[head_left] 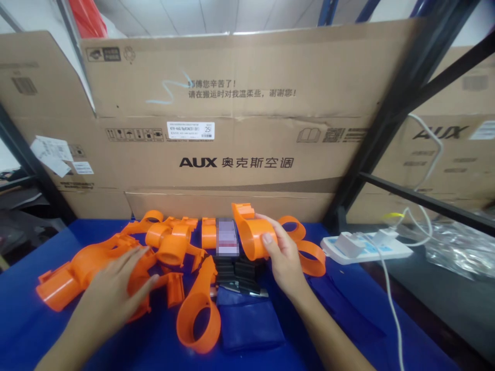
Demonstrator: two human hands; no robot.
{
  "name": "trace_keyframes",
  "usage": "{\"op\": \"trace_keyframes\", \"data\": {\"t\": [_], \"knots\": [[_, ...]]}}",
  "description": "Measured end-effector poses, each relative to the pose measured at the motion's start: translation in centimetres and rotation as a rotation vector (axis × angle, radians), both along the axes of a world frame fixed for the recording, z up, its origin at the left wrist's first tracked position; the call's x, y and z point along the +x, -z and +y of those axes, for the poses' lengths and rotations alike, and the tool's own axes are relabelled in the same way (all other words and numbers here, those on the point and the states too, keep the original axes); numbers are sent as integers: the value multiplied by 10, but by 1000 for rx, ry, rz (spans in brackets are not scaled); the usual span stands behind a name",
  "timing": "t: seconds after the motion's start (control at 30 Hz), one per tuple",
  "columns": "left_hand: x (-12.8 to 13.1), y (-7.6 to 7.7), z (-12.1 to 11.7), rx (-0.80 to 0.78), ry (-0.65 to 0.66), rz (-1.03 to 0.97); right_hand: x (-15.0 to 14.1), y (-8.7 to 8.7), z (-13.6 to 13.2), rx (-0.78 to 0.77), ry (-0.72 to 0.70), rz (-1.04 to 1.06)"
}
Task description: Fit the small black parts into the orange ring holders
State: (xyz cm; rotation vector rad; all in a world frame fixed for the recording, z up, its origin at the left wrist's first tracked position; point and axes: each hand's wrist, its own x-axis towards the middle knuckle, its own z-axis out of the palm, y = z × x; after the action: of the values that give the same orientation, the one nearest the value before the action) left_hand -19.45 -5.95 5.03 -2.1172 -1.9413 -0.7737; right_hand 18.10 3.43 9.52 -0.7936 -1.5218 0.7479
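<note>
My right hand (282,252) grips an orange plastic ring-shaped part (253,237), thumb pressed on its side, held up over the table. My left hand (118,286) lies with fingers apart on a heap of similar orange parts (91,263) at the left; whether it grasps one is not shown. Between the hands, one orange ring part (199,324) with a tapered arm lies near the front. Beside it are a folded blue cloth or pouch (251,324) and black folded pieces (240,270).
A white power strip (365,247) with plugs and a white cable (390,304) sits at the right. Large AUX cardboard (232,139) walls off the back. Black metal frame posts (371,134) rise on both sides. Clear plastic wrap (456,242) lies far right.
</note>
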Motion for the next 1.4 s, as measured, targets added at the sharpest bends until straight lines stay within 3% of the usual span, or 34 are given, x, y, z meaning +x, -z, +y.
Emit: {"op": "trace_keyframes", "data": {"t": [0.17, 0.43, 0.63, 0.9, 1.1, 1.17, 1.27, 1.4], "knots": [[9, 3, 13, -6, -44, 85, -5, 1, -2, -48, -125, -41], [39, -28, 46, -55, 180, 230, -13, 0, -12, -37, -206, -210], [34, -44, 72, -128, 264, 216, -16, 0, -13, -58, -261, -224], [19, -67, 68, -73, 267, -68, -14, 7, -3, -152, -328, -104], [4, -91, 53, 93, 184, -280, -10, 16, 5, -241, -336, -10], [-1, -95, 49, 199, 122, -440, -10, 17, 7, -259, -357, 19], [-8, -94, 50, 380, 71, -832, -17, 12, 12, -280, -384, 63], [-10, -91, 57, 520, 145, -1300, -43, -7, 20, -249, -468, -71]]}}
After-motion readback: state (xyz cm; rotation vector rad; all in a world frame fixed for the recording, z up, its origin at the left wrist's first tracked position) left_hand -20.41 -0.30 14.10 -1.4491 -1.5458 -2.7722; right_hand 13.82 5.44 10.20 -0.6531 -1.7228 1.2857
